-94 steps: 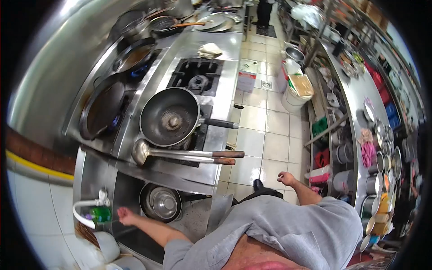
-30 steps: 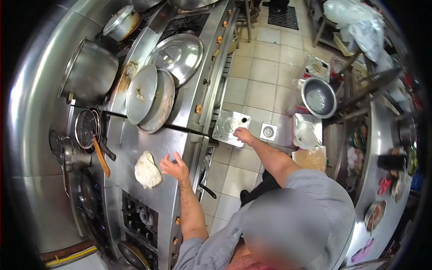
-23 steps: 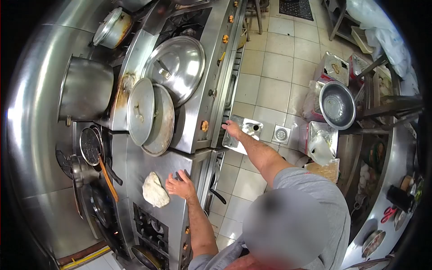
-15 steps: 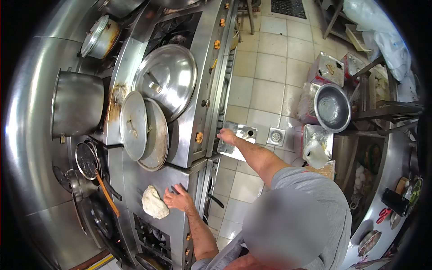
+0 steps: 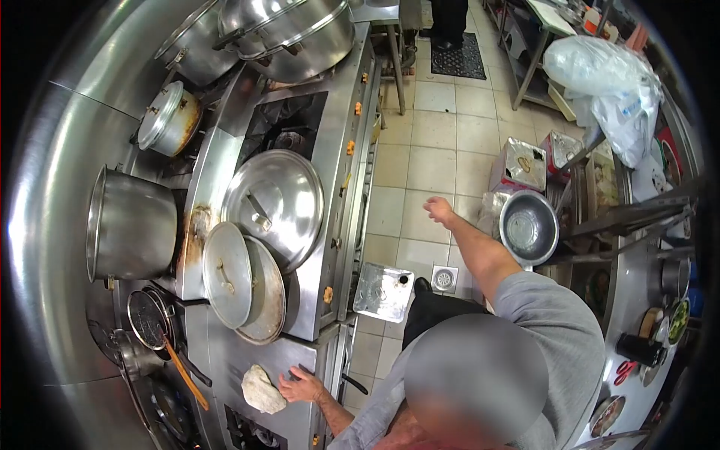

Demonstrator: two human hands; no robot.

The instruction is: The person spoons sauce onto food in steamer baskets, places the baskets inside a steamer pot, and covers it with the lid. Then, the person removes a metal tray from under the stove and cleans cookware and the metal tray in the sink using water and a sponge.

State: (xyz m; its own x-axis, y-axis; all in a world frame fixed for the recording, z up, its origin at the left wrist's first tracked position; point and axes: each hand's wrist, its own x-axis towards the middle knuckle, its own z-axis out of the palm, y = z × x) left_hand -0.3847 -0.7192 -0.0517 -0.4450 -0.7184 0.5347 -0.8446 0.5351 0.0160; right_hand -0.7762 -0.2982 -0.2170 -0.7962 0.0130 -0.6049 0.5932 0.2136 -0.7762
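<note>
A pale lump of dough [image 5: 263, 389] lies on the steel worktop beside the stove. My left hand [image 5: 299, 385] rests close at its right side, fingers spread and the nearest fingertip right by the dough's edge. Out over the tiled floor, my right hand [image 5: 439, 209] is held on a stretched arm, its fingers loosely bent and nothing seen in them. Below that hand, a shiny square tin [image 5: 382, 292] with a dark round hole is by the stove front.
Large lids [image 5: 275, 202] lie overlapping on the stove. Tall pots [image 5: 135, 225] and pans with handles [image 5: 150, 319] stand along the wall. A metal basin [image 5: 529, 229] and tins [image 5: 517, 165] are at the right. Another person's dark shoes [image 5: 448, 45] show on a far mat.
My right hand has moved away from the stove front to the right, over the floor. My left hand stays by the dough. The view has shifted, and my shoe and leg now show.
</note>
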